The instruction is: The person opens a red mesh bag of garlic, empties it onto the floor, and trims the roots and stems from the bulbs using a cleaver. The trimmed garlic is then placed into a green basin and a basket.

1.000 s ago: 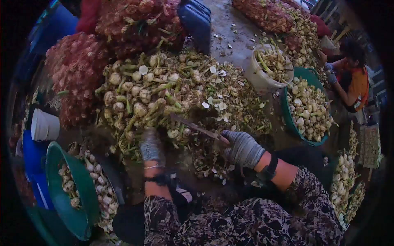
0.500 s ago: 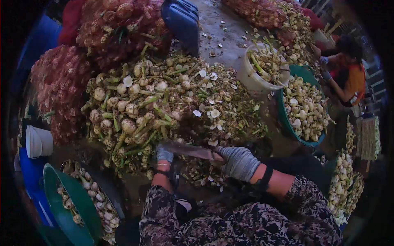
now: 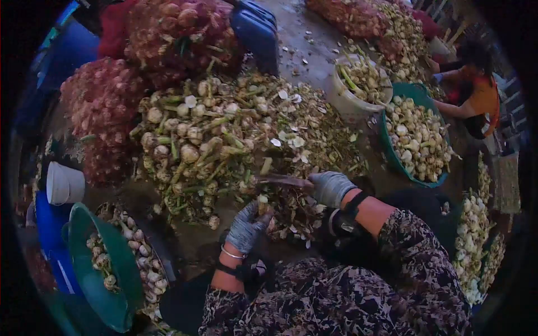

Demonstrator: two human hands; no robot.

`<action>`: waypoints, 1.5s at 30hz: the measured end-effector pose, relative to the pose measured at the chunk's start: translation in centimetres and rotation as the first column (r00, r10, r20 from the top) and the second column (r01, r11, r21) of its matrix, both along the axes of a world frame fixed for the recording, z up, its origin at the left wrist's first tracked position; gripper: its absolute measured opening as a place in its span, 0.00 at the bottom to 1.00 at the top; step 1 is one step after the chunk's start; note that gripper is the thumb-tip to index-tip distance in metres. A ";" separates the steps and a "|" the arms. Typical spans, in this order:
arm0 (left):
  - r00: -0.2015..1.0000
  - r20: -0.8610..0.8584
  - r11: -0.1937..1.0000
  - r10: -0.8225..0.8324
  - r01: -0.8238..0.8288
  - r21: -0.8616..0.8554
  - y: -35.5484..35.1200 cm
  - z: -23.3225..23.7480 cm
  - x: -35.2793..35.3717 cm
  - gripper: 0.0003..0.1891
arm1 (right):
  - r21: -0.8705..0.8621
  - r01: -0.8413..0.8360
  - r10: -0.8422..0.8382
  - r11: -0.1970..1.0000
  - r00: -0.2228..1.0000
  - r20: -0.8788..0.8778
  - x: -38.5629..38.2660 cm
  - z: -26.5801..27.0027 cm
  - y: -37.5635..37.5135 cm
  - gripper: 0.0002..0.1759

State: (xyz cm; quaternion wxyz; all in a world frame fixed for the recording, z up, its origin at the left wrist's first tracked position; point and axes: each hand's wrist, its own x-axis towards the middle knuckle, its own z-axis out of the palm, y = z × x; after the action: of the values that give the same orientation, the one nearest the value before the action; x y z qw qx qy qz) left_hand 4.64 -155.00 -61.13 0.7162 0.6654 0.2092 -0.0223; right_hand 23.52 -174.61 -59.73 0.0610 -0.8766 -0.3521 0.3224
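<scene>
My left hand point(image 3: 246, 228), in a grey glove, is closed around a garlic bulb point(image 3: 263, 205) whose pale cut top points up. To its right, my gloved right hand point(image 3: 332, 188) grips a knife point(image 3: 284, 180) by the handle. The dark blade points left, just above the bulb. A short piece of green stalk point(image 3: 266, 166) shows right above the blade. Beyond both hands spreads a heap of garlic with stalks point(image 3: 190, 134), and loose skins and trimmings point(image 3: 300, 215) lie under the knife.
Full red mesh sacks point(image 3: 101, 106) stand at the back left beside a blue plastic container point(image 3: 255, 36). Near left are a white bucket point(image 3: 65, 183) and a green basin point(image 3: 84, 224). At right, another basin point(image 3: 390, 151) holds bulbs; a person point(image 3: 482, 92) works behind it.
My left hand has come down and back toward me, a trimmed bulb now showing in it. The knife has risen slightly, and a stalk piece appears above the blade. The view has shifted somewhat.
</scene>
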 end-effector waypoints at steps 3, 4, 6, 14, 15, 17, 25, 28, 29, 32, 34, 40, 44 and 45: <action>0.995 -0.018 0.987 -0.096 0.097 0.130 0.9 0.1 -0.8 0.16 | 0.218 0.154 -0.129 0.964 0.984 -0.123 -1.5 1.5 0.7 0.26; 0.987 -0.013 0.968 -0.158 0.157 0.194 0.7 -0.2 -0.6 0.18 | 0.212 0.146 -0.123 0.966 0.986 -0.116 -2.5 2.6 1.3 0.26; 0.971 -0.021 0.949 -0.238 0.237 0.210 0.2 -1.3 0.4 0.22 | 0.574 0.390 -0.164 0.720 0.899 -0.405 -5.1 4.7 3.0 0.20; 0.934 0.336 0.904 0.122 0.035 -0.426 -0.8 3.1 -0.9 0.35 | 0.192 0.869 -0.126 0.457 0.277 -0.953 -4.2 4.8 3.8 0.17; 0.935 0.321 0.928 0.149 -0.021 -0.372 -1.2 2.5 -0.6 0.36 | 0.040 0.852 -0.190 0.522 0.162 -0.968 -3.9 3.1 3.6 0.18; 0.938 0.302 0.956 0.168 -0.081 -0.282 -1.4 1.5 0.2 0.34 | -0.125 0.831 -0.200 0.542 -0.018 -0.980 -4.7 0.7 3.7 0.22; 0.921 0.379 0.906 0.093 0.080 -0.416 0.0 1.2 1.0 0.30 | 0.533 0.147 -0.125 0.833 0.989 -0.077 -5.3 6.7 2.5 0.13; 0.917 0.399 0.917 0.022 0.141 -0.373 0.1 -0.7 0.8 0.29 | 0.283 -0.006 0.059 0.959 0.982 -0.179 -5.1 9.5 2.2 0.09; 0.919 0.388 0.887 0.073 0.118 -0.447 0.0 -1.2 0.6 0.29 | 0.298 -0.151 0.180 0.942 0.981 -0.072 -5.1 9.6 2.0 0.09; 0.924 0.369 0.853 0.100 0.112 -0.510 0.0 -3.1 -0.1 0.27 | 0.318 -0.289 0.289 0.903 0.956 0.051 -5.2 9.0 1.6 0.09; 0.932 0.356 0.857 0.074 0.123 -0.500 0.3 -4.5 -0.4 0.27 | 0.342 -0.295 0.289 0.892 0.955 0.068 -5.2 8.8 1.7 0.09; 0.945 0.231 0.965 -0.230 0.253 -0.074 0.6 -9.3 -1.6 0.24 | 0.239 -0.305 0.301 0.922 0.952 0.056 -4.4 6.2 1.9 0.09; 0.817 -0.143 0.539 -0.558 0.488 0.686 0.3 -9.8 -1.7 0.23 | 0.265 -0.378 0.346 0.887 0.924 0.160 -4.1 4.6 1.5 0.09; 0.818 -0.144 0.537 -0.556 0.486 0.689 0.0 -9.0 -2.3 0.23 | 0.251 -0.380 0.342 0.890 0.922 0.185 -4.1 4.1 1.4 0.10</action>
State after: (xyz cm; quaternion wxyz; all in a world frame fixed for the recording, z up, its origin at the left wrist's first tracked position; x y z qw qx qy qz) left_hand 2.35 -154.97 -70.12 0.3788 0.9164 -0.0397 -0.1230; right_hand 19.43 -173.21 -55.61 0.1003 -0.7977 -0.5547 0.2144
